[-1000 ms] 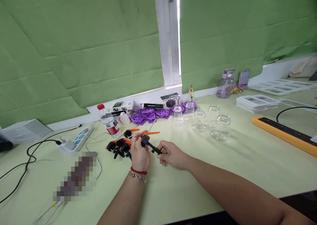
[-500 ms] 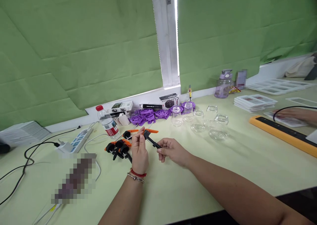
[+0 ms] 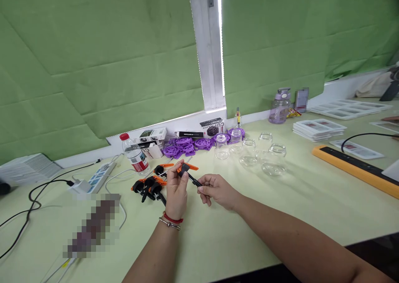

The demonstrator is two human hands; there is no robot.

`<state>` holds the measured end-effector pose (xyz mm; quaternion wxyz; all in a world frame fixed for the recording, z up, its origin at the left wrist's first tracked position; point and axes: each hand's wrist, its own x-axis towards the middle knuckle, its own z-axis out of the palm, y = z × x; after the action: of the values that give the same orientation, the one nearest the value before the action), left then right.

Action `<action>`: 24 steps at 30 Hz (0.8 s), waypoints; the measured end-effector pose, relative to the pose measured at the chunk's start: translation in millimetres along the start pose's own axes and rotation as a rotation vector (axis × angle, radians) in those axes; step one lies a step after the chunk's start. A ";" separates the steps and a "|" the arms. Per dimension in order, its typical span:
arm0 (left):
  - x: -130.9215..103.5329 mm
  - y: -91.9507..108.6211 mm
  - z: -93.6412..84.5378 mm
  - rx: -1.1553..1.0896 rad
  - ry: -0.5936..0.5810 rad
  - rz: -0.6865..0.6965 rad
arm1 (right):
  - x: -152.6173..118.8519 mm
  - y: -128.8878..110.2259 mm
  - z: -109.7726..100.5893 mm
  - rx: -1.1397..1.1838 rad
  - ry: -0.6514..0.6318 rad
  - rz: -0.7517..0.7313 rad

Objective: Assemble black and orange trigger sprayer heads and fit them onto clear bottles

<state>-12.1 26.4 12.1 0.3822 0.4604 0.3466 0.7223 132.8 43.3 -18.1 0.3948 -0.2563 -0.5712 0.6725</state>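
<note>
black-and-orange tool (image 3: 193,180) is up off the table (image 3: 218,241), slanted between both hands, near the middle of my head feed. left hand (image 3: 177,189): fingers curled around the black head, thumb against it, probably bracing the bulkier end. right hand (image 3: 215,189): thumb and fingers pinching the lower end of the shaft, likely so it can't swivel; fingers partly hidden, i can't tell how hard they press. orange lever (image 3: 193,167) sticks out to the right past the left fingertips, so it looks free of the grip. spare black-and-orange tools (image 3: 149,187) lie bunched just left of the left hand, i guess for easy reach. purple plastic parts (image 3: 183,143) are heaped farther back, near the cup holder box (image 3: 214,128), seemingly leaving the front for handwork. clear glass jars (image 3: 276,162) stand beyond the right hand, probably out of the arm's way.
</note>
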 end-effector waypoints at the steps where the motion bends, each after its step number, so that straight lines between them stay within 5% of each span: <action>1: -0.4 0.4 0.7 -0.018 -0.005 -0.009 | 0.1 0.0 0.0 -0.005 0.003 -0.002; 24: 2.7 -15.3 -9.5 0.230 -0.147 0.051 | 0.9 3.3 -1.9 -0.018 0.014 -0.005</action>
<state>-18.2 34.5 -3.1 0.3325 0.5617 0.3864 0.6516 133.0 45.0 -21.6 0.3980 -0.2630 -0.5751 0.6646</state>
